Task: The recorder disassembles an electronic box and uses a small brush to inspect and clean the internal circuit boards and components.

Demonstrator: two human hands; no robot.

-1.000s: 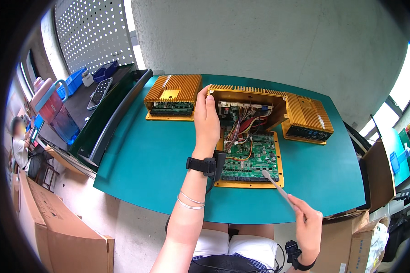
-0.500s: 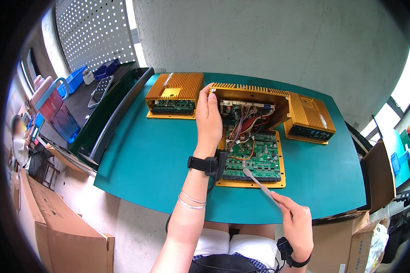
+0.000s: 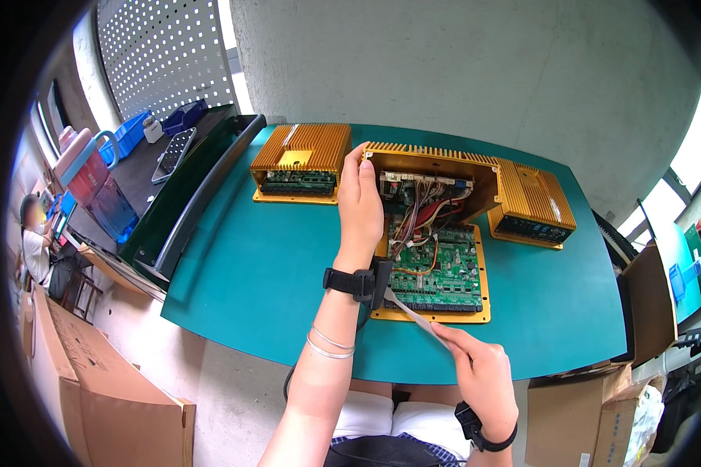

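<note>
My left hand (image 3: 361, 206) grips the left edge of a gold finned metal housing (image 3: 487, 180), which stands tilted up with its open side toward me. Below it, a green circuit board (image 3: 449, 272) lies on a gold base plate (image 3: 432, 317). Coloured wires (image 3: 417, 218) run from the board up into the housing. In my right hand (image 3: 483, 377), near the table's front edge, is a slim grey tool (image 3: 417, 317) with a wider tip. The tip reaches the board's front left corner, by my left wrist strap, which partly covers that area.
Two more gold finned units stand on the green table (image 3: 241, 296): one to the left (image 3: 304, 152), another to the right (image 3: 533, 198). A dark tray-like frame (image 3: 202, 202) borders the left side, with a pink-blue bottle (image 3: 101, 191) beyond. Cardboard boxes (image 3: 117, 373) sit below. Another person sits far left.
My right hand has moved left with the grey tool, whose tip went from the middle of the board's front edge to its left corner. My left hand still holds the housing.
</note>
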